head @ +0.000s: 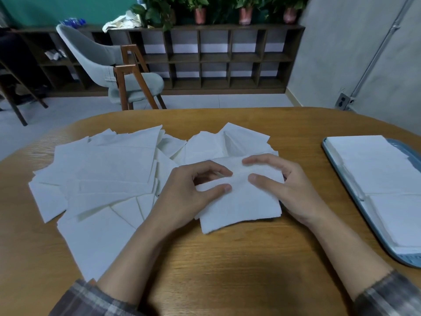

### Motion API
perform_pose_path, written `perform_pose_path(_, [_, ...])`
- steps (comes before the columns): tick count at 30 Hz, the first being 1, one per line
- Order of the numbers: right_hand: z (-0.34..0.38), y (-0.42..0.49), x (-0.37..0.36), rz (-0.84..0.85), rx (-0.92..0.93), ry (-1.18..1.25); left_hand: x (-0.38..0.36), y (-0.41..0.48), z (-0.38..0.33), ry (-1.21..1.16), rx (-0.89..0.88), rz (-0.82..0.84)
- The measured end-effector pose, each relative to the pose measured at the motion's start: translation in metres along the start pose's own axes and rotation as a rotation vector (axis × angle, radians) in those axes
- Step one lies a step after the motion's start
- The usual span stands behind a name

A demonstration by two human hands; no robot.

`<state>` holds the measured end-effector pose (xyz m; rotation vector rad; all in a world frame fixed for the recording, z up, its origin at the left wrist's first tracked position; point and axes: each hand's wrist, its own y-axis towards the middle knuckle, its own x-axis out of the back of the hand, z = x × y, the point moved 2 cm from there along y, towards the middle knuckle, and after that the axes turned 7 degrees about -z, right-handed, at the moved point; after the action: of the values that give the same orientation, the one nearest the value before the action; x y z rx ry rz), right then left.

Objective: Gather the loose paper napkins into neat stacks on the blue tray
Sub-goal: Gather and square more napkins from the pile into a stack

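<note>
Centrally, a napkin bundle (239, 204) is pinched by the left hand (191, 190) and right hand (284, 185) on the worktop (227, 270); loose napkins (102, 176) are spread just leftward, and stacks (376, 165) are laid on the blue tray (407, 261) rightward.

No text, label, brand, number or sign could be read. The white napkins (109, 169) on the counter (227, 258) and the blue tray (407, 258) at the right of the frame were seen without legible print. The blue objects (74, 22) on the shelf at the upper left were too blurred to be read.
</note>
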<state>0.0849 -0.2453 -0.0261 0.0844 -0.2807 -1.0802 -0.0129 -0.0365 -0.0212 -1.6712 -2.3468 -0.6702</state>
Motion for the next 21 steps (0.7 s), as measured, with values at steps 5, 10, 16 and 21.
perform_pose_path(5, [-0.001,-0.002,-0.007,0.13,-0.008,0.133,0.001,0.002,0.0,-0.057,-0.021,-0.105])
perform_pose_path(10, [0.0,-0.004,-0.01,0.126,-0.003,0.134,-0.002,0.003,0.001,-0.113,0.011,-0.141])
perform_pose_path(16, [0.001,-0.003,-0.012,0.078,0.002,0.065,-0.006,0.003,0.003,-0.088,0.004,-0.176])
perform_pose_path(21, [0.001,0.001,-0.004,0.028,-0.021,0.334,-0.003,0.003,0.001,-0.019,0.009,-0.22])
